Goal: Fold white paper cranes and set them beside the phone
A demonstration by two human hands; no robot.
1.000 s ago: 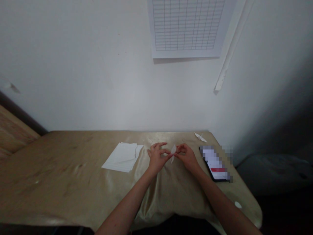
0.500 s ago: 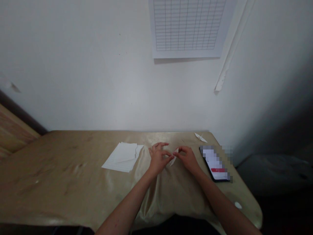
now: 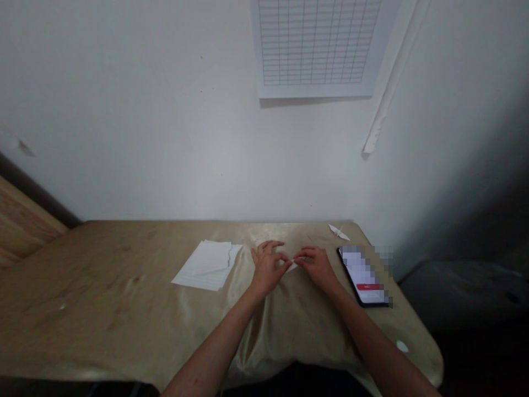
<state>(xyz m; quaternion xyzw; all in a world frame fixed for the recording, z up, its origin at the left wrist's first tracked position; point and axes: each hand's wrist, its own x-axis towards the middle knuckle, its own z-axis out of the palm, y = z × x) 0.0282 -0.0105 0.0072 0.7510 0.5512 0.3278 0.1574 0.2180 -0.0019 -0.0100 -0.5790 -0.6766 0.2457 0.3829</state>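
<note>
A small folded piece of white paper [image 3: 292, 266] is pinched between my two hands, low over the cloth. My left hand [image 3: 268, 267] grips its left side with thumb and index finger, the other fingers spread away. From the right, my right hand [image 3: 317, 266] pinches the same paper between thumb and fingertips. Much of the paper is hidden behind the fingers, so its exact folded shape is unclear. To the left of my left hand lies a stack of white paper sheets [image 3: 206, 267], the top one with a torn edge.
A phone [image 3: 363, 278] with a lit screen lies right of my right hand. Behind it rests a small white folded-paper bird [image 3: 339, 232]. A white scrap [image 3: 401, 346] sits near the right edge of the cloth-covered table [image 3: 124, 320]. A gridded sheet [image 3: 314, 49] hangs on the wall.
The folded paper has tipped from a more upright slant to a flatter one between my fingers. Both hands stay nearly in place.
</note>
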